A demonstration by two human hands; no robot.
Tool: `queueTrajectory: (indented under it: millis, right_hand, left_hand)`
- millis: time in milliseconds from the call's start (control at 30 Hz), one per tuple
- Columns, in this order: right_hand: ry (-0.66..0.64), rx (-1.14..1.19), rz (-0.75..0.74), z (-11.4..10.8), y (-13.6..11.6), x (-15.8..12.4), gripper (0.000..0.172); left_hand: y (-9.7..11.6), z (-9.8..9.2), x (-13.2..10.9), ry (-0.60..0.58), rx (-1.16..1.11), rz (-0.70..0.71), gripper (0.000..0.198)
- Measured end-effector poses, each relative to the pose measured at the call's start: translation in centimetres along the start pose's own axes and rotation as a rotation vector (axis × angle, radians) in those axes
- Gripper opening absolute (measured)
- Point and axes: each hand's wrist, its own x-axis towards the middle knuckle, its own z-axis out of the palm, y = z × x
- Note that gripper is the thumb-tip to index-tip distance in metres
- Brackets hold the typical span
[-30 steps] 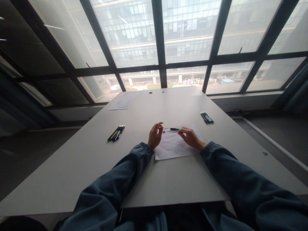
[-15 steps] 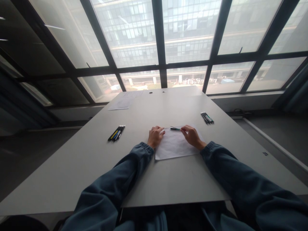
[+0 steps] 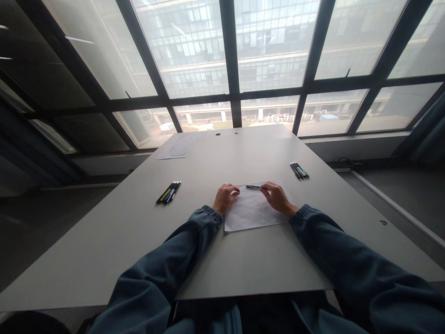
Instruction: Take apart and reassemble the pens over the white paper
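Observation:
A sheet of white paper (image 3: 255, 215) lies on the table in front of me. My left hand (image 3: 225, 197) rests over its left edge, fingers curved and thumb a little apart, with nothing visible in them. My right hand (image 3: 277, 197) sits on the paper's right part. Its thumb and fingertips pinch the right end of a slim dark pen with green on it (image 3: 252, 187). The pen lies level near the paper's far edge, its left end pointing towards my left hand.
On the white table (image 3: 104, 260), several pens (image 3: 168, 193), some yellow and blue, lie together at the left. Several dark and green pens (image 3: 299, 170) form another row at the right. Printed sheets (image 3: 175, 149) lie at the far left, before the windows.
My left hand's fingers have curled slightly and its thumb has shifted. At the pen, two thin parts that stood slightly apart now lie together. My right hand has hardly moved.

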Motion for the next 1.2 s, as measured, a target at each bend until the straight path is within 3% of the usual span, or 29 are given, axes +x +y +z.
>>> queueTrajectory:
  millis: [200, 400, 1200]
  right_hand:
    - [-0.054, -0.002, -0.041, -0.1, -0.3, 0.1, 0.016]
    - [-0.087, -0.004, -0.074, -0.2, -0.5, 0.2, 0.017]
    - [-0.136, 0.006, -0.137, -0.5, -0.8, 0.0, 0.019]
  left_hand:
    - [0.5, 0.1, 0.1, 0.106, -0.139, 0.064, 0.004]
    - [1.1, -0.1, 0.0, 0.135, -0.158, 0.076, 0.004]
    - [1.3, 0.1, -0.1, 0.03, -0.219, 0.18, 0.016]
